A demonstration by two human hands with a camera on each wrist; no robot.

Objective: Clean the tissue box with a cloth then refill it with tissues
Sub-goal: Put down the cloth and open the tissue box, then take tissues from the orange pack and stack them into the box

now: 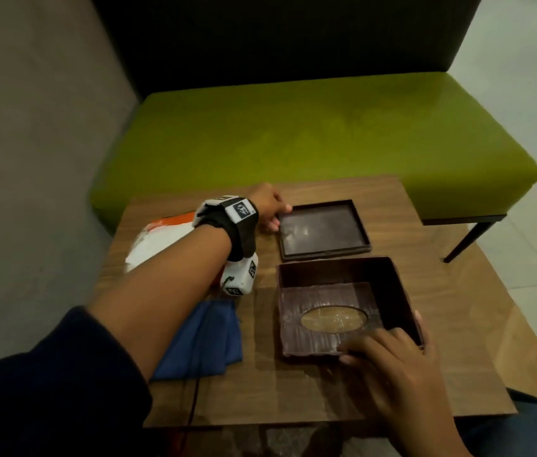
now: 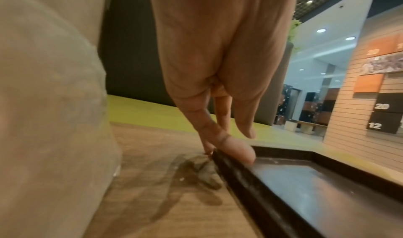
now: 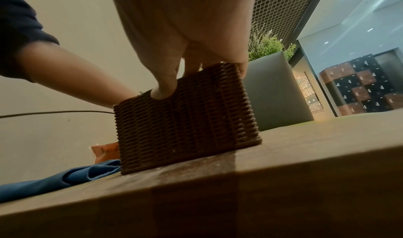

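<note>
The brown woven tissue box (image 1: 297, 331) stands open side up on the wooden table (image 1: 425, 258), its oval slot showing in the bottom. My right hand (image 1: 389, 351) grips its near right corner, thumb pressed on the outer wall (image 3: 187, 124) and fingers over the rim. Beyond it lies the box's shallow brown tray (image 1: 321, 230), dusty inside. My left hand (image 1: 278, 216) pinches the tray's left rim (image 2: 305, 186), the thumb (image 2: 237, 148) lying over the edge. A folded blue cloth (image 1: 207, 338) lies left of the box. A white and orange tissue pack (image 1: 158, 242) sits at the table's left.
A green bench (image 1: 293, 133) with a dark back stands right behind the table. A thin cable (image 1: 194, 390) runs over the cloth and off the near edge. Pale tiled floor (image 1: 524, 291) lies to the right, a grey wall to the left.
</note>
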